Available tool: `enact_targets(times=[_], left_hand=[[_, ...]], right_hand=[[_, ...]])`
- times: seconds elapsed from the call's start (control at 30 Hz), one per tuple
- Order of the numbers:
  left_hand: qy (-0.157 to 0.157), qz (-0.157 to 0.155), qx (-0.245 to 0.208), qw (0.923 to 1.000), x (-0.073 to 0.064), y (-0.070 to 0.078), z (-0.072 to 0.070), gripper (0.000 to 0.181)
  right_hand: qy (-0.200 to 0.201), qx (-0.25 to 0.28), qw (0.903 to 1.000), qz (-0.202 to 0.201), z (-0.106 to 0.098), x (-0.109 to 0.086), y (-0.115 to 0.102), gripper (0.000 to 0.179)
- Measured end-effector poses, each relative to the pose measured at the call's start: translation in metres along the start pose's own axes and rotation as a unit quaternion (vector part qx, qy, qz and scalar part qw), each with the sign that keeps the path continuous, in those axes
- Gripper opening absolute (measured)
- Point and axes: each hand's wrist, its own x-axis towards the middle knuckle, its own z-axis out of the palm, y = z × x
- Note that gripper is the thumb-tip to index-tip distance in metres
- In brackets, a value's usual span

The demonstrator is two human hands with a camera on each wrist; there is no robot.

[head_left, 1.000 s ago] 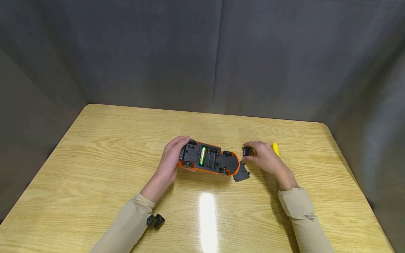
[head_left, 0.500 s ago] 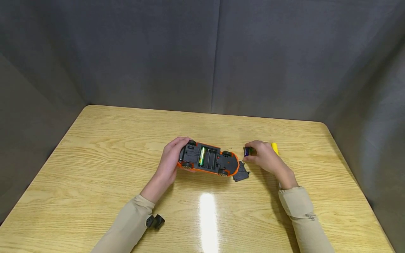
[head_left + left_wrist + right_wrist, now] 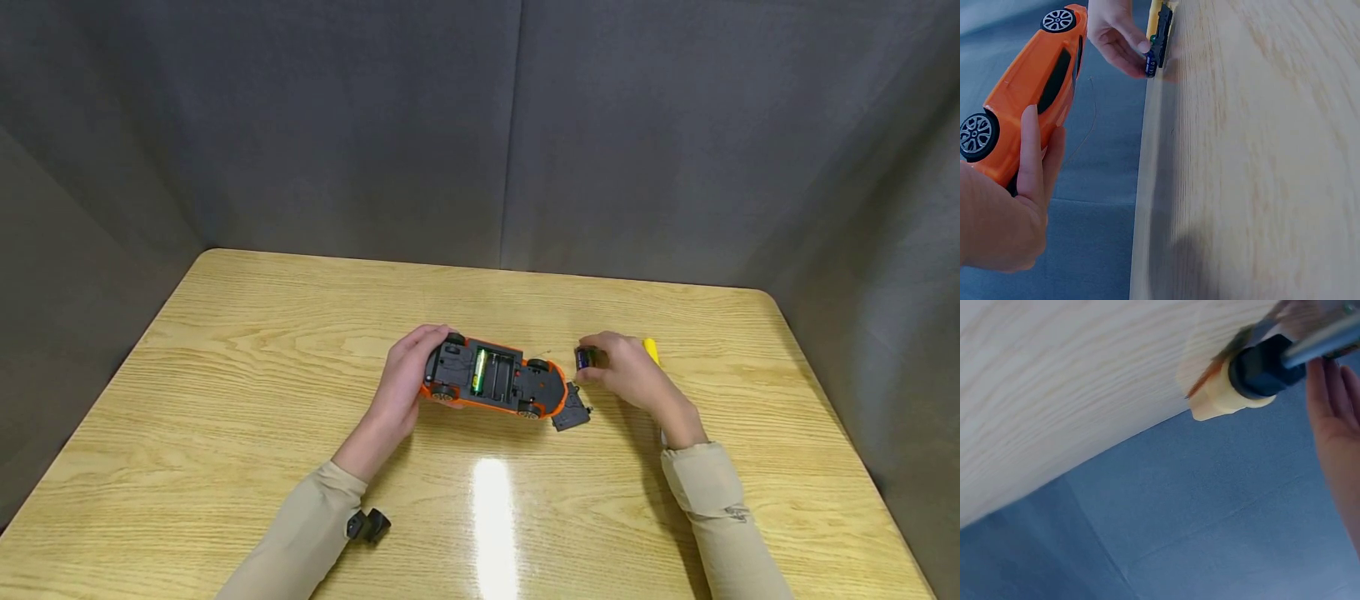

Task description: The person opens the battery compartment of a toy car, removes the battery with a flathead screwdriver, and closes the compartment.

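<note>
Head view: one end in the left hand (image 3: 403, 371), one car (image 3: 497, 403), underside up, the other end toward the right hand (image 3: 621, 365). Inside its bay (image 3: 501, 379), one green battery (image 3: 479, 372); in the right hand, at least one purple battery (image 3: 584, 358), exact count hidden. Partly behind the car's right end, one cover (image 3: 572, 410); just beyond the right hand, one screwdriver (image 3: 651, 351), mostly hidden. Left hand wrapped round car; right hand closed in a pinch on purple battery.

Left wrist view: car clear of the table (image 3: 1260, 150), gripped, two fingers (image 3: 1031, 153) nearly straight along its side. Purple battery low in the right hand, just beside cover.

Right wrist view: near the right hand, screwdriver; right hand cut off by the frame, its hold impossible to tell there.
</note>
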Motion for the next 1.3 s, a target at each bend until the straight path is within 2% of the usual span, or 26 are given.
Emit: enact_targets(times=[0.2,0.47,0.63,0.8,0.97,1.13,1.3], left_hand=[[0.003,-0.006,0.004,1.0,0.0,0.0,0.0,0.028],[-0.002,-0.006,-0.008,1.0,0.0,0.001,0.001,0.028],[-0.006,-0.002,-0.011,0.9999,0.001,-0.002,0.001,0.028],[-0.009,-0.003,-0.014,0.9999,0.0,-0.003,0.001,0.029],[-0.016,-0.003,-0.014,0.9998,0.0,-0.003,0.001,0.03],[-0.02,-0.006,-0.014,0.9997,0.0,-0.003,0.002,0.028],[-0.018,-0.006,-0.013,0.9997,0.0,-0.004,0.003,0.027]], right_hand=[[0.029,0.031,0.999,0.011,-0.01,-0.004,-0.005,0.048],[0.092,0.019,0.9953,-0.024,-0.019,-0.008,-0.027,0.039],[0.126,0.02,0.9887,-0.079,-0.022,-0.015,-0.052,0.033],[0.165,0.019,0.9747,-0.15,-0.017,-0.021,-0.074,0.031],[0.186,0.015,0.9609,-0.205,-0.009,-0.024,-0.092,0.034],[0.185,0.025,0.951,-0.247,0.001,-0.027,-0.104,0.038],[0.168,0.03,0.9524,-0.253,0.009,-0.027,-0.112,0.038]])
